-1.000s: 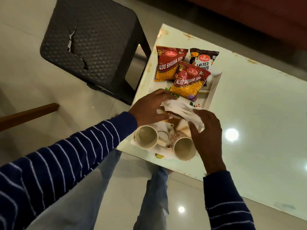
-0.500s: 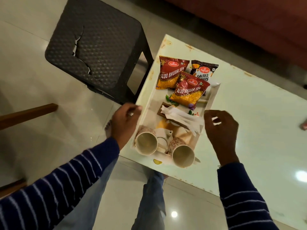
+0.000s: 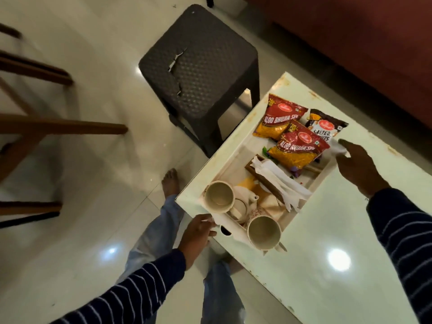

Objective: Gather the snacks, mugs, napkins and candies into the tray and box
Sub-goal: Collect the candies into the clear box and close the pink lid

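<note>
Gripping the near end: the left hand (image 3: 198, 232) is curling its fingers onto the near corner of the white tray (image 3: 228, 228), which is sitting on the pale table (image 3: 327, 265), apparently taking a carrying hold.
Near mugs: two cream mugs are lying on their sides in the tray's near end, one (image 3: 219, 197) toward the left wall, one (image 3: 264, 231) jutting over the near rim, with a small white teapot (image 3: 244, 202) wedged between them.
Middle: white paper napkins (image 3: 278, 181) are resting across a brown box (image 3: 261, 175), likely keeping them stacked and off the tray floor.
Far end: two red Aloo Bhujia Sev packets (image 3: 299, 148) and (image 3: 279, 120) and a dark Salted Peanuts packet (image 3: 326, 127) are overlapping, leaning on the far wall.
Far rim: the right hand (image 3: 357, 164) is reaching toward the tray's far corner, fingers extended and holding nothing yet.
Candies: none can be made out.
Judgement: gathering is looking nearly done; a two-handed lift seems to be starting.
Beyond: a cracked dark plastic stool (image 3: 201, 61) is standing on the floor.
</note>
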`<state>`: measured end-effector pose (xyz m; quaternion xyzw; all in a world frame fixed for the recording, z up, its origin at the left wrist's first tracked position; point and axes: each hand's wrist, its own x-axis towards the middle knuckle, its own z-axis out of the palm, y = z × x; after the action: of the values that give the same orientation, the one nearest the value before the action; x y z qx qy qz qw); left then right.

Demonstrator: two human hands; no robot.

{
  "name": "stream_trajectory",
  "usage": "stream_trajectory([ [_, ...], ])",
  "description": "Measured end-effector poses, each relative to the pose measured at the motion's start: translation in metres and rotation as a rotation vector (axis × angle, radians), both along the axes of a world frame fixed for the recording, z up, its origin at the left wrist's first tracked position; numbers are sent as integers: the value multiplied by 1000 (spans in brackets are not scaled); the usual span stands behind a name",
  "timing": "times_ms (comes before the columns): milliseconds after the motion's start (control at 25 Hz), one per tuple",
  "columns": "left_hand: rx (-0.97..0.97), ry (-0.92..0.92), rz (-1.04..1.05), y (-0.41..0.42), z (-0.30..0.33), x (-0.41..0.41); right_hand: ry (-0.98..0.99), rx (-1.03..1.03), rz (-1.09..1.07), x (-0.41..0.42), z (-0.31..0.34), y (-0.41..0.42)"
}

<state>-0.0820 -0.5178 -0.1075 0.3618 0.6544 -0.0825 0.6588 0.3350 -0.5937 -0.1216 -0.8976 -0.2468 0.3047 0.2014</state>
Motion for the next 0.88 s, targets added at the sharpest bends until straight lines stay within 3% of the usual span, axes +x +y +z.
stream_trajectory([
  [280, 84, 2, 132, -18, -13, 28, -3, -139, -16, 11, -6, 20],
  [680, 134, -173, 0, -9, -18, 22, -173, -174, 63, 25, -14, 11],
  [880, 136, -244, -70, -53, -10, 37, -168, -227, 15, 45, 1, -61],
])
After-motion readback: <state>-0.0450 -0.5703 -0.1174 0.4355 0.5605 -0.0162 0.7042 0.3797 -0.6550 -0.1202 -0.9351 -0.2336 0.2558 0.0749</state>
